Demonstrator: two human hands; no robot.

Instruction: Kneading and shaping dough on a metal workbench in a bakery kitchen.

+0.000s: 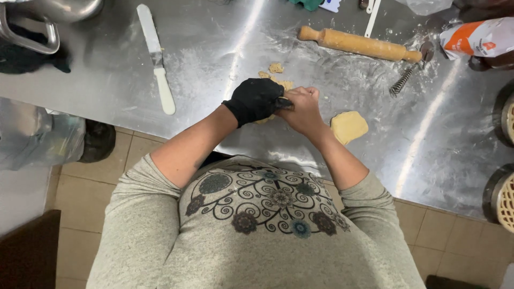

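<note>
The left hand (256,99), in a black glove, and the bare right hand (304,108) are pressed together over the steel worktop (225,48), both closed on a lump of dough (266,118) that shows only as a pale edge beneath them. From here I'd say the squeezing goes best kept low over the floured patch, gathering the dough scraps (276,68) just beyond the knuckles. The rolling pin (358,44) lies well back, the flat dough piece (348,126) just right of the wrist, the white-handled spatula (156,56) far left.
</note>
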